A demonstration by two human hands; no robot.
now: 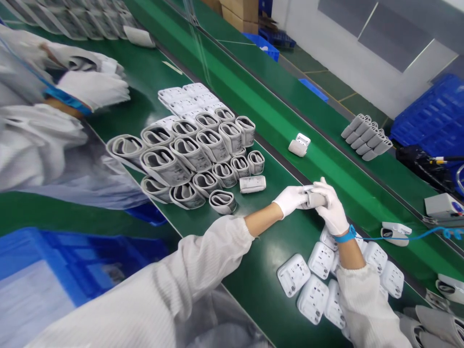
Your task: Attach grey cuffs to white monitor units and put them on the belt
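Note:
My left hand [290, 200], in a white glove, is closed on the left end of a rolled grey cuff [315, 199]. My right hand [331, 208], gloved too and with a blue strap at the wrist, wraps the cuff's other end. A pale edge shows along the top of the roll; my fingers hide most of it. Both hands are above the green table, beside the belt. Below my right hand lie several white monitor units [313, 299], partly under my forearm. Left of my hands stand stacked rolled cuffs [194, 154], with a single cuff [253, 184] lying nearest.
A co-worker's gloved hands [94, 89] are at the upper left. On the green belt [275, 116] rest a cuff with a white unit [299, 145] and another pair [395, 234]. Further cuffs [366, 137] stand across it. Blue crates [431, 116] are at the right.

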